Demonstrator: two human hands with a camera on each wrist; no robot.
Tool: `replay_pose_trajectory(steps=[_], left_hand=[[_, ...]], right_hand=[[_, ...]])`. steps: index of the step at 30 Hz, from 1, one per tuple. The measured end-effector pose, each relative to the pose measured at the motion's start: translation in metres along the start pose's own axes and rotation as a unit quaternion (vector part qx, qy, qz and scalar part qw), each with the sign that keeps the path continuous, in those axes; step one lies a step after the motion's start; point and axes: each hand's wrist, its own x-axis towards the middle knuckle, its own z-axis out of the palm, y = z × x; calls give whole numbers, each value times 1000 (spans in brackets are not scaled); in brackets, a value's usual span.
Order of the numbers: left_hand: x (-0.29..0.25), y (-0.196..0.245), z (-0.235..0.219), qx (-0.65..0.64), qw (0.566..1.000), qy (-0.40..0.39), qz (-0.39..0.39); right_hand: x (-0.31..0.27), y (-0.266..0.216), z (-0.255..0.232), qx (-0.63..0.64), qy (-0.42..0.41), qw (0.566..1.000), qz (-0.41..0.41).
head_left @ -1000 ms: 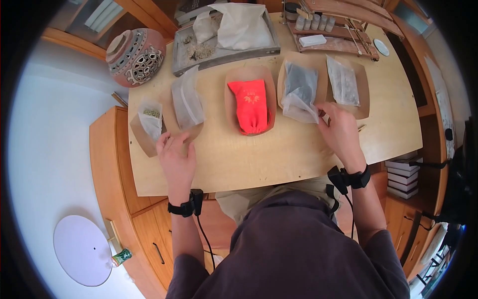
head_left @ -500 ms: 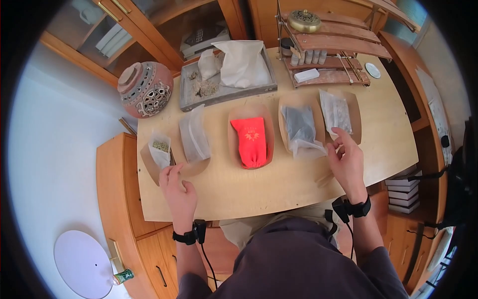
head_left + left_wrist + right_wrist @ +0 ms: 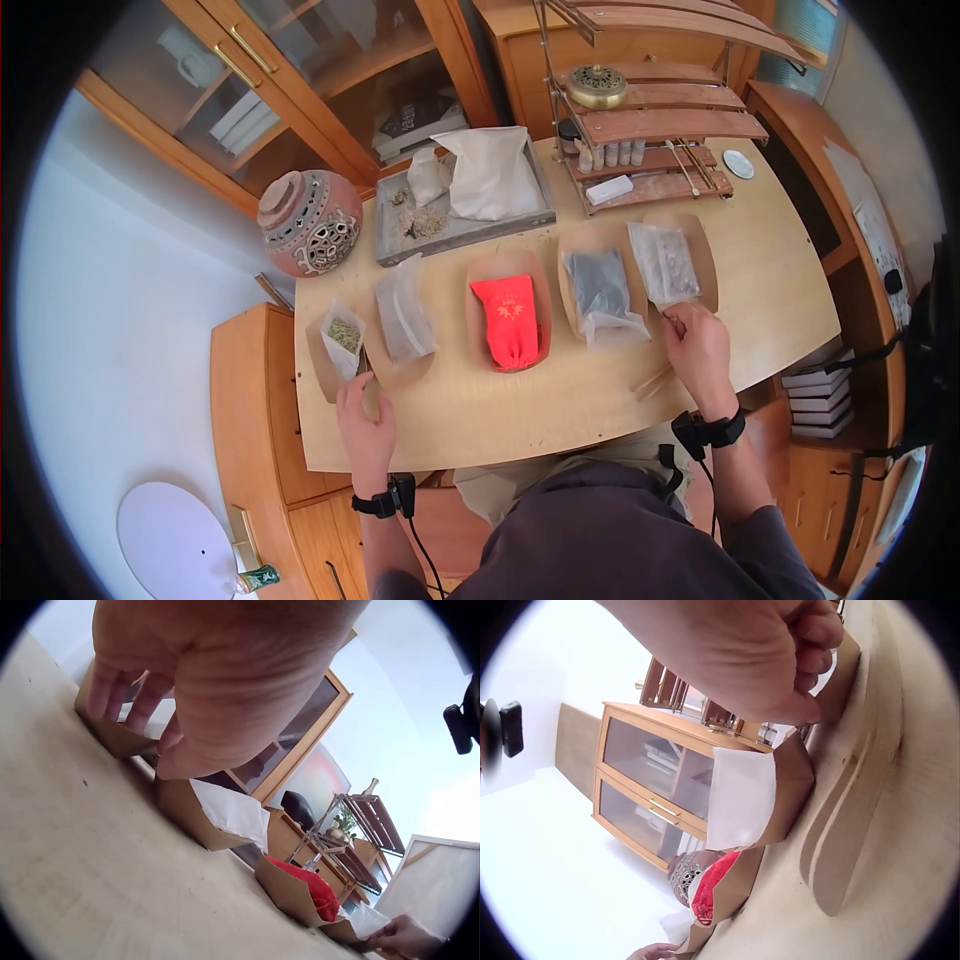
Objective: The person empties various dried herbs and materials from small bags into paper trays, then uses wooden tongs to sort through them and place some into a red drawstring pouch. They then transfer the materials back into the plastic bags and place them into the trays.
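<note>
My left hand [image 3: 367, 430] hovers with loosely bent fingers at the near end of the leftmost paper tray [image 3: 325, 375], thumb apart. In that tray lies a white pouch of green dried herb [image 3: 344, 338]. My right hand [image 3: 700, 355] has its fingers curled at the near rim of the rightmost paper tray [image 3: 707, 270], pinching the rim. A translucent pouch with pale contents [image 3: 664, 262] lies in this tray. Between the hands stand trays with a translucent white pouch [image 3: 404, 312], a red cloth bag [image 3: 511, 320] and a pouch of dark contents [image 3: 600, 285].
Two flat wooden sticks [image 3: 847, 832] lie on the table near my right hand. Behind the trays stand a grey tray [image 3: 465, 238] with white bags, a pierced clay pot [image 3: 310, 225] and a slatted wooden rack [image 3: 660, 125]. A white saucer [image 3: 738, 164] lies beside the rack.
My right hand has moved from the dark pouch's corner to the rightmost tray, its fingers now curled. My left hand stays by the leftmost tray. The head view has tilted up.
</note>
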Motion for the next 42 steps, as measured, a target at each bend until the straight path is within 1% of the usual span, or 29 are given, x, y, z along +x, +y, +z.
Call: replay_pose_trajectory(steps=[1, 2, 4, 5, 7, 8, 9, 10, 11, 14, 17, 20, 23, 26, 29, 32, 35, 38, 41, 42], left_hand=[[-3, -1, -1, 6, 1000, 1, 2], [-3, -6, 0, 1, 1000, 2, 21], [-6, -14, 0, -7, 999, 1, 49], [-8, -15, -1, -16, 999, 16, 30], [-9, -8, -6, -31, 999, 40, -20], [-10, -5, -7, -26, 998, 46, -26], [-10, -1, -8, -21, 998, 53, -28], [-11, 0, -9, -16, 998, 63, -27], [-14, -12, -6, -12, 999, 37, -27], [-16, -8, -6, 6, 998, 49, -29], [-14, 13, -11, -23, 995, 100, 20], [-9, 34, 3, -76, 991, 73, 79], [-9, 37, 16, -43, 993, -66, 83], [-4, 52, 12, -71, 995, -52, 53], [1, 78, 7, -83, 992, -56, 72], [-4, 109, 22, -148, 967, -144, 146], [-6, 124, 40, -92, 959, -171, 205], [-6, 124, 46, -107, 967, -154, 175], [4, 143, 42, -108, 959, -112, 235], [6, 150, 42, -115, 957, -114, 242]], right_hand=[[-1, -2, -3, 0, -7, 1000, -2], [-1, -4, -4, 1, -13, 1000, -4], [-4, 1, -4, 20, 10, 999, -36], [-7, 3, -3, 30, 14, 998, -52], [-14, -3, -10, 46, -16, 999, -4], [-14, -6, -11, 52, -25, 998, 17], [-18, -3, -9, 74, -19, 997, 11], [-21, -3, -8, 76, -17, 997, 10], [-24, -4, -9, 78, -12, 997, 10], [-24, -9, -15, 90, -7, 996, 16], [-27, -15, -20, 112, -8, 993, 24], [-28, -22, -18, 149, -10, 989, 21], [-30, -32, -18, 176, -14, 984, 14], [-30, -38, -23, 175, -13, 984, 10], [-34, -35, -24, 168, -15, 986, 9], [-37, -30, -18, 181, -18, 983, 1], [-38, -31, -20, 178, -14, 984, -14], [-39, -33, -26, 175, -15, 984, -13], [-40, -29, -26, 185, -16, 983, -10], [-40, -26, -24, 188, -16, 982, -11]])
